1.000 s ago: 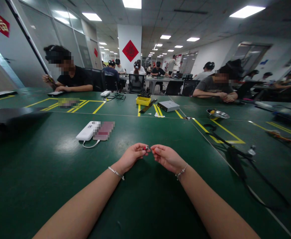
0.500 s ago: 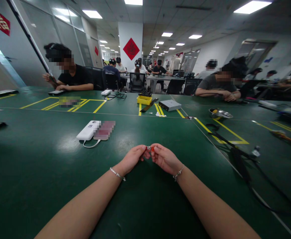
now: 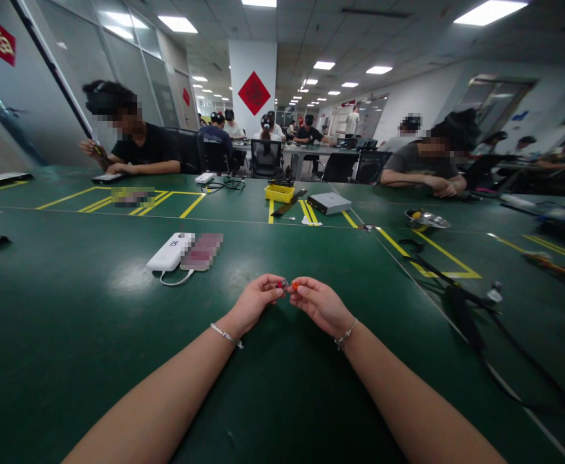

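Both of my hands rest together on the green table (image 3: 69,309), fingertips meeting. My left hand (image 3: 256,301) is closed in a pinch on one end of a tiny red and silver part (image 3: 285,283). My right hand (image 3: 317,303) pinches the other end of the same small part, which is too small to name. Each wrist wears a thin bracelet. A white power bank (image 3: 171,252) with a short white cable lies just beyond my left hand, next to a blurred reddish card.
A yellow tray (image 3: 279,193), a dark strip tool and a grey box (image 3: 329,203) sit at the table's middle. Black cables (image 3: 460,309) trail on the right beside yellow floor-tape lines and a metal dish (image 3: 427,220). Other people sit at the far side and at tables behind.
My hands stayed together on the small part, shifting slightly; the fingertips closed the small gap seen a second ago. The view tilted a little.
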`<state>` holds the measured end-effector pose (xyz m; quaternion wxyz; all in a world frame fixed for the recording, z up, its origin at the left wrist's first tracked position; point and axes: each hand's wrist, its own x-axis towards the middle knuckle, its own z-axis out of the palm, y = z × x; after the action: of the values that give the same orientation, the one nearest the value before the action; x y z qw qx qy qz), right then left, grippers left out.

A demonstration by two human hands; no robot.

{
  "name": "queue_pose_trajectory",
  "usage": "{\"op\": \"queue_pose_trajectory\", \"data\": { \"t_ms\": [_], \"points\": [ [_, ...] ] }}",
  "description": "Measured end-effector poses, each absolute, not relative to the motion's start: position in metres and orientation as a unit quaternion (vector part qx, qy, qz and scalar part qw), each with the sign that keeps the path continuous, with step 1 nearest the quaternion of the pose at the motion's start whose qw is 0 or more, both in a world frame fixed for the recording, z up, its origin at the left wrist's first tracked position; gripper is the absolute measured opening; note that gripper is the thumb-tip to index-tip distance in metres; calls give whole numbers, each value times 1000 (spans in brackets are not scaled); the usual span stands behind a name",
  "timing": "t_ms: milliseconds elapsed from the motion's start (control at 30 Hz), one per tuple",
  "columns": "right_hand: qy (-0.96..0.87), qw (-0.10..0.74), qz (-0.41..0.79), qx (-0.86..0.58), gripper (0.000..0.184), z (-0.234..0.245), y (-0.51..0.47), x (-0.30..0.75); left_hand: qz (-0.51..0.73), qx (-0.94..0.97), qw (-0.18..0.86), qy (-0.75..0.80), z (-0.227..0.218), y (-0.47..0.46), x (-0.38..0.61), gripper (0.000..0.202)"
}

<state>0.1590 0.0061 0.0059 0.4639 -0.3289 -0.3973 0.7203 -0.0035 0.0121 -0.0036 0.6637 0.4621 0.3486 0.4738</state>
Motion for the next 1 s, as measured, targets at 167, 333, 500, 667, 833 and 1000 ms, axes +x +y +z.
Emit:
{"op": "queue_pose_trajectory", "data": {
  "t_ms": [167,333,500,667,833,1000],
  "points": [
    [-393,474,717,-327,21,4,7,161,479,458,666,344,-4,13,-4,25],
    [-396,481,712,-326,22,7,6,161,468,469,660,353,-3,13,-5,23],
    [-399,469,710,-342,18,10,5,161,459,478,655,365,-4,12,-4,27],
    [-413,459,719,-318,14,9,4,159,455,498,640,367,-4,11,-3,27],
    [-419,496,689,-321,17,8,5,158,461,503,626,378,-4,11,-2,28],
    [-421,498,667,-361,23,6,7,158,461,516,612,383,-3,11,0,25]
  ]
}}
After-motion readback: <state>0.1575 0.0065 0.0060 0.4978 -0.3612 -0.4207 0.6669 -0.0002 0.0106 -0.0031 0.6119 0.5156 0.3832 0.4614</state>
